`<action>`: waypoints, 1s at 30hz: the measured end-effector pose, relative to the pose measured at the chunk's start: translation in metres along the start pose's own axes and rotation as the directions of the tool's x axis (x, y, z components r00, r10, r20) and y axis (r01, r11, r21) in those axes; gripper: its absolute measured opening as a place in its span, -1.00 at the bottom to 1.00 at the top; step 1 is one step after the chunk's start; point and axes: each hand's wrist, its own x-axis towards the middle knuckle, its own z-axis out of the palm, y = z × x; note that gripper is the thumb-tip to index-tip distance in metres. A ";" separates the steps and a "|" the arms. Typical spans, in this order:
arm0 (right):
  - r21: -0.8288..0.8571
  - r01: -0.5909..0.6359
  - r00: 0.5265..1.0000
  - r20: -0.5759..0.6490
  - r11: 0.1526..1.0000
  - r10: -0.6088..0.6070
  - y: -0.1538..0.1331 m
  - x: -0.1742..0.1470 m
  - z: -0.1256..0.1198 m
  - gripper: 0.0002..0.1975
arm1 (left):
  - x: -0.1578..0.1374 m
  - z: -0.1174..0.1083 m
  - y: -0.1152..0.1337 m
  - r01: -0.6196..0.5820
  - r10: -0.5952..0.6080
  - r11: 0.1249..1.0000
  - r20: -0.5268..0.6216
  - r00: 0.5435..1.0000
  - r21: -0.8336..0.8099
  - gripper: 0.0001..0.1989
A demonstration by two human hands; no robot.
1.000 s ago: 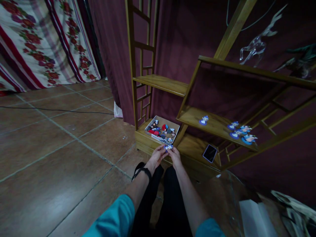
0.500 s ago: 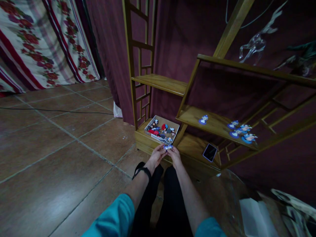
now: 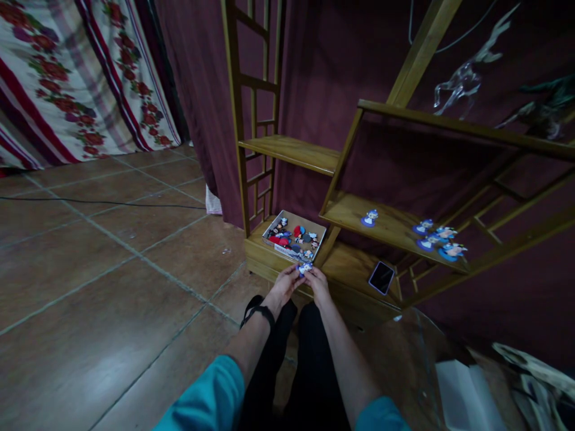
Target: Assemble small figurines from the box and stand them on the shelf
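Observation:
A small purple-and-white figurine (image 3: 305, 268) is held between my two hands, just in front of a shallow cardboard box. My left hand (image 3: 286, 285) grips it from the left, and my right hand (image 3: 319, 284) has its fingers on the right side. The cardboard box (image 3: 275, 244) holds several more figurines in red, black, blue and white. On the shelf to the right, a similar purple-and-white figurine (image 3: 370, 218) stands alone on its round base. Farther right, several figurines (image 3: 430, 242) stand grouped near the shelf's end.
The wooden shelving unit (image 3: 291, 151) fills the space ahead, with slatted sides. A dark-screened phone or tablet (image 3: 381, 278) lies on its lower board. A clear horse-like ornament (image 3: 465, 81) stands above at right. A black cable (image 3: 103, 203) crosses the tiled floor.
The figurine in my hands has been turned slightly, and more of its front and base now shows. Both hands stay in nearly the same place.

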 end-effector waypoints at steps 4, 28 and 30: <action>-0.030 0.005 1.000 -0.030 1.000 -0.006 0.004 0.003 -0.002 -0.62 | -0.001 0.002 0.000 0.029 -0.029 1.000 0.005 1.000 0.001 -0.83; -0.049 -0.007 0.998 -0.069 0.999 0.003 0.003 0.003 -0.001 -0.64 | 0.001 0.004 -0.002 0.013 -0.010 0.998 -0.049 0.999 0.056 -0.80; -0.051 -0.006 0.998 -0.070 0.999 0.002 0.003 0.003 -0.001 -0.65 | 0.002 0.004 -0.003 -0.006 0.009 0.998 -0.056 0.998 0.061 -0.80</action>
